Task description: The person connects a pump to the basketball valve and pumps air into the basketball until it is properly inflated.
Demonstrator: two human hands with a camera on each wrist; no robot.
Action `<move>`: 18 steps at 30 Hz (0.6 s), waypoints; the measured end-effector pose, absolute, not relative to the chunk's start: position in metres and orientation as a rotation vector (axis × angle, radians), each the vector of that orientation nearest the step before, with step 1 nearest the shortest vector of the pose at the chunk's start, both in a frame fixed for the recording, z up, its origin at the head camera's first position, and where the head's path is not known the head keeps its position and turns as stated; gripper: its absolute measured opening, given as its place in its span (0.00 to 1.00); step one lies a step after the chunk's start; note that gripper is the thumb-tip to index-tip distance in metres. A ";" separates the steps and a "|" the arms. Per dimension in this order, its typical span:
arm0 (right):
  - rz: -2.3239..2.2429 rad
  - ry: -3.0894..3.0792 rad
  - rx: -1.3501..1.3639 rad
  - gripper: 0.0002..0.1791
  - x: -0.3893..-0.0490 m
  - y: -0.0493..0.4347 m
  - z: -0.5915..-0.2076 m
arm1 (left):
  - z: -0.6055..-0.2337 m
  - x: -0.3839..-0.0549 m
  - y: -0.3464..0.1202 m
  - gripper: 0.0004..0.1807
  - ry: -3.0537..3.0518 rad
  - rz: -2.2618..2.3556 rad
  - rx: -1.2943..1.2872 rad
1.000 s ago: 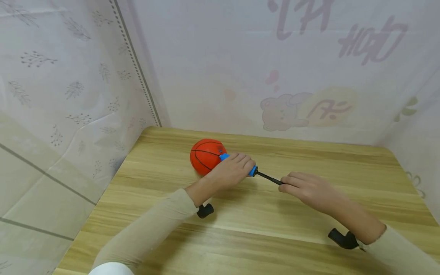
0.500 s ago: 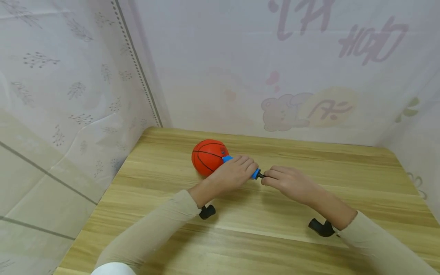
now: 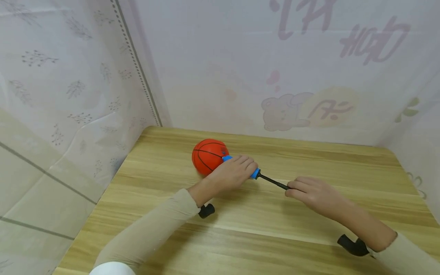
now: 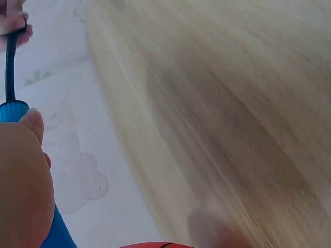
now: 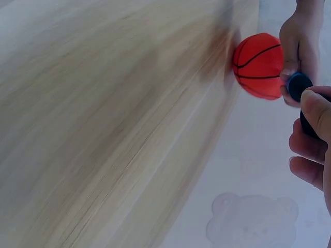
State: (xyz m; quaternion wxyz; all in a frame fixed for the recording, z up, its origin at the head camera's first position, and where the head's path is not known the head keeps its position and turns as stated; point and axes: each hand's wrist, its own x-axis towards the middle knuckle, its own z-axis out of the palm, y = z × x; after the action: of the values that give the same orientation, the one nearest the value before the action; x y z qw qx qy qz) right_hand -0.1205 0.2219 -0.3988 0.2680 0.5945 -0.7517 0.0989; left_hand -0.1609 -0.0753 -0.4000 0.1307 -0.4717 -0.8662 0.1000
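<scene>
A red ball with black basketball lines (image 3: 207, 156) sits on the table, left of centre in the head view. Against its right side is the end of a blue hand pump (image 3: 255, 174), its barrel gripped by my left hand (image 3: 234, 172). From the barrel a thin black rod (image 3: 271, 180) reaches right, drawn well out. My right hand (image 3: 314, 194) holds the black handle at the rod's far end; in the right wrist view the thumb and curled fingers wrap this black handle (image 5: 309, 124). The ball's edge (image 4: 158, 245) peeks in at the bottom of the left wrist view.
The wood-grain table (image 3: 275, 236) ends at a back edge beneath a pale printed curtain (image 3: 213, 68). Patterned cloth (image 3: 68, 114) hangs along the left side. A black curved piece (image 3: 206, 211) shows under the left wrist, and another black piece (image 3: 352, 245) under the right wrist.
My right hand first pushed the rod into the blue barrel, moving left, then pulled it back out to the right. The left hand and ball shifted only slightly.
</scene>
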 end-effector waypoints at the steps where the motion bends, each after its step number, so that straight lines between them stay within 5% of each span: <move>1: 0.263 -2.016 1.598 0.23 -0.119 0.225 -0.399 | -0.399 -0.161 -0.076 0.12 -2.521 0.286 -1.368; 18: 0.230 -2.023 1.631 0.25 -0.133 0.207 -0.397 | -0.400 -0.165 -0.072 0.11 -2.505 0.317 -1.325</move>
State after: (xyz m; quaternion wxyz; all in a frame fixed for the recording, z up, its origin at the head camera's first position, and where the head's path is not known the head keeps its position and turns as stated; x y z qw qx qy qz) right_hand -0.1331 0.2067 -0.3973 0.2631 0.6032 -0.7481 0.0851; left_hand -0.1646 -0.0722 -0.4005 0.1445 -0.4597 -0.8693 0.1101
